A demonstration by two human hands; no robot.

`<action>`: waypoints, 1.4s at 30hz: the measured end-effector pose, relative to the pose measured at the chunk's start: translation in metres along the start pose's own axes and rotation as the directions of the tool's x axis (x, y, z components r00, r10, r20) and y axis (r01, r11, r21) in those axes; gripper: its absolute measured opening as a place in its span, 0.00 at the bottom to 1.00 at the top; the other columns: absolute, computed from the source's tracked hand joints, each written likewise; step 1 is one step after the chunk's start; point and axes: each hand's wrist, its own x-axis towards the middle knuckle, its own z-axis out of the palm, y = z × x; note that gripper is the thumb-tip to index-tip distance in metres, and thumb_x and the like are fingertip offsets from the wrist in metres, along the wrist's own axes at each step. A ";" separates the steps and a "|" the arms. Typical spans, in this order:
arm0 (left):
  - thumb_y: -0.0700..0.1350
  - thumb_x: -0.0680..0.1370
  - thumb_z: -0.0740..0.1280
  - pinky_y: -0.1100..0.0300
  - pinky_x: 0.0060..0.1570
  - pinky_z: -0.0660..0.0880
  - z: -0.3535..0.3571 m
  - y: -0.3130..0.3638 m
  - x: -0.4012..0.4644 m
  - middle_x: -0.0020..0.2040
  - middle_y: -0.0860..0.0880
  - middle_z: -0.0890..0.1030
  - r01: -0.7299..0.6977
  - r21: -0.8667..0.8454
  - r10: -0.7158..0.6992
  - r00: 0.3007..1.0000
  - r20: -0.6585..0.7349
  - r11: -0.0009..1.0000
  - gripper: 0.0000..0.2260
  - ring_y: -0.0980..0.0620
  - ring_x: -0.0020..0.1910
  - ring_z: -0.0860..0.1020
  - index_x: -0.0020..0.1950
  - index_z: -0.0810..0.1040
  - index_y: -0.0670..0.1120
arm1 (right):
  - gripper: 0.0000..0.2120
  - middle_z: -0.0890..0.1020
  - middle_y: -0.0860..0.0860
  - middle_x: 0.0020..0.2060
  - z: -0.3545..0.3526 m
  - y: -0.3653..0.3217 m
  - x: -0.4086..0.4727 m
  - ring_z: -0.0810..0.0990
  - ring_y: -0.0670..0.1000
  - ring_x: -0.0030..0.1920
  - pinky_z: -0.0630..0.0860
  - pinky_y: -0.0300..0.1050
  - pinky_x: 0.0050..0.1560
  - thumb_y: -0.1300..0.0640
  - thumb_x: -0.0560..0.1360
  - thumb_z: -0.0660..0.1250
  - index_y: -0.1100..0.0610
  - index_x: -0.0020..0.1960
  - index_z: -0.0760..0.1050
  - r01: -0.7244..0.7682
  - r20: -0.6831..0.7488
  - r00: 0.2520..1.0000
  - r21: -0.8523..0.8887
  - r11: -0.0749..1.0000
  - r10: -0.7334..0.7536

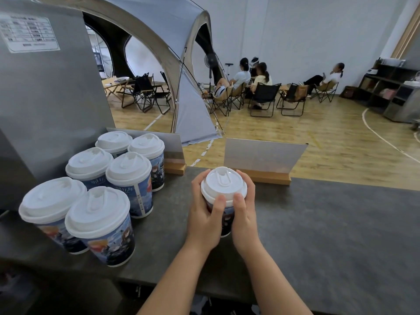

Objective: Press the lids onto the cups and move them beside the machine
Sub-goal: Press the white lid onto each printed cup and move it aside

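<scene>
Cup [223,220], lid [223,185]: grasped by both hands' fingers [218,204], right of six lidded cups [97,192]. Lid could be left unsealed by uneven thumb pressure.

Soft, even indoor light fills the room, bright on the far white wall [318,30] and dimmer over the dark counter [329,223]. Shadows under the lidded cups [97,201] stay faint. Wide-angle bending curves the floor lines (strongest toward the right edge), and the bottom left corner is blurred.
</scene>
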 end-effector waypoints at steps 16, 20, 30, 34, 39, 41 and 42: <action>0.47 0.75 0.53 0.57 0.43 0.76 -0.009 0.005 0.017 0.46 0.58 0.80 0.120 0.235 -0.093 0.988 -0.126 0.964 0.10 0.61 0.46 0.78 0.50 0.72 0.55 | 0.10 0.82 0.50 0.47 0.004 -0.018 0.013 0.82 0.45 0.45 0.78 0.36 0.38 0.55 0.77 0.59 0.54 0.55 0.75 -0.172 -0.177 0.967 0.078 0.982 0.183; 0.46 0.74 0.55 0.63 0.47 0.73 -0.003 0.013 0.007 0.50 0.56 0.78 0.118 0.154 -0.107 0.991 -0.079 0.981 0.10 0.62 0.49 0.77 0.54 0.69 0.55 | 0.10 0.85 0.52 0.44 -0.005 -0.027 0.028 0.83 0.48 0.43 0.79 0.39 0.40 0.65 0.79 0.61 0.54 0.51 0.79 -0.173 -0.288 0.938 0.097 0.980 0.194; 0.60 0.76 0.53 0.73 0.51 0.69 -0.001 0.011 -0.004 0.56 0.57 0.75 0.091 0.248 -0.083 0.996 -0.040 0.964 0.14 0.65 0.56 0.73 0.59 0.67 0.60 | 0.15 0.84 0.49 0.52 -0.005 -0.022 0.011 0.83 0.45 0.52 0.79 0.37 0.48 0.59 0.85 0.54 0.55 0.60 0.79 -0.138 -0.239 0.964 -0.083 0.987 0.115; 0.51 0.83 0.51 0.63 0.43 0.66 -0.003 0.013 0.015 0.47 0.54 0.74 0.160 0.264 -0.145 0.986 -0.077 0.951 0.05 0.66 0.47 0.73 0.51 0.64 0.54 | 0.16 0.85 0.48 0.48 -0.005 -0.027 0.021 0.83 0.42 0.48 0.77 0.34 0.45 0.57 0.85 0.52 0.56 0.56 0.80 -0.151 -0.225 0.965 -0.063 0.987 0.133; 0.49 0.80 0.49 0.60 0.60 0.73 -0.002 0.002 0.013 0.59 0.55 0.79 0.072 0.177 -0.064 0.997 -0.051 0.982 0.19 0.59 0.61 0.76 0.63 0.75 0.53 | 0.16 0.84 0.49 0.51 0.004 -0.019 0.012 0.83 0.46 0.52 0.78 0.38 0.50 0.55 0.85 0.52 0.54 0.59 0.78 -0.096 -0.213 0.973 -0.047 0.994 0.084; 0.45 0.80 0.50 0.58 0.59 0.75 0.001 0.000 0.009 0.57 0.56 0.81 0.052 0.126 -0.043 0.996 -0.077 0.991 0.18 0.57 0.60 0.78 0.63 0.76 0.50 | 0.16 0.82 0.47 0.52 0.008 -0.013 0.005 0.81 0.45 0.54 0.77 0.37 0.52 0.52 0.81 0.51 0.51 0.60 0.75 -0.031 -0.205 0.978 -0.041 0.999 0.022; 0.45 0.80 0.50 0.56 0.58 0.76 0.002 0.000 0.009 0.56 0.56 0.81 0.047 0.122 -0.037 0.995 -0.089 0.991 0.18 0.57 0.59 0.78 0.62 0.76 0.50 | 0.16 0.82 0.47 0.53 0.007 -0.010 0.004 0.81 0.45 0.54 0.77 0.37 0.53 0.51 0.81 0.50 0.51 0.60 0.74 -0.008 -0.200 0.980 -0.040 0.999 0.000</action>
